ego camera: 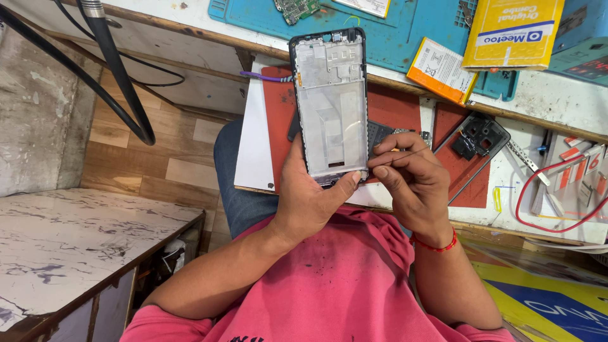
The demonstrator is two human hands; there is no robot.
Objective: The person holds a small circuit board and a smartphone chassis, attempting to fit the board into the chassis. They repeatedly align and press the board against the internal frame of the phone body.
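Silver metal shows inside the open phone frame, which has no back cover and no parts in it. The left hand grips the frame from below, with the thumb pressed on its bottom edge, so it stands up facing the person and does not wobble. The right hand is just right of the frame. Its fingers pinch a thin metal tool, and the tip seems to touch the lower right edge of the frame. The pinch looks tight, likely to keep the small tip steady.

Behind the frame lies a red mat on a white board, giving a flat place to work. Right of the frame sits a black phone cover with camera holes. Above the frame is a blue mat, with a yellow box on it. Far right of the frame, a red wire curls on the table.
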